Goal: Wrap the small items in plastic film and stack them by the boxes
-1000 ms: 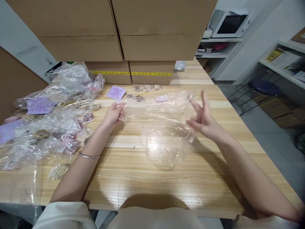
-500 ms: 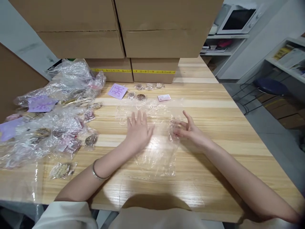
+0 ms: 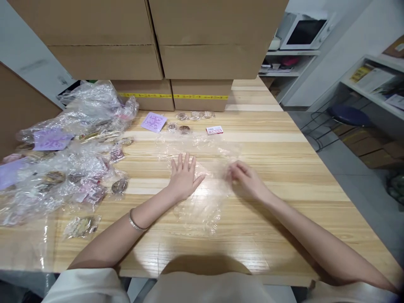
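A clear plastic bag (image 3: 202, 210) lies flat on the wooden table in front of me. My left hand (image 3: 183, 179) rests on it, palm down with the fingers spread. At the bag's right edge my right hand (image 3: 245, 176) is closed, fingertips pinching the clear film. Beyond the bag are a small white and red packet (image 3: 214, 130), a purple patterned card (image 3: 153, 122) and several small clear-wrapped pieces (image 3: 184, 128).
Left of my arm spreads a heap of clear plastic packets (image 3: 69, 168) with purple cards among them. One wrapped piece (image 3: 81, 226) lies nearer the front edge. Large cardboard boxes (image 3: 202, 59) are stacked at the back. A microwave (image 3: 303, 31) and a stool (image 3: 349, 115) stand off to the right.
My right hand has gone from loosely spread fingers to a pinch on the bag's right edge. The left hand stays nearly in place, pressed flat on the bag.
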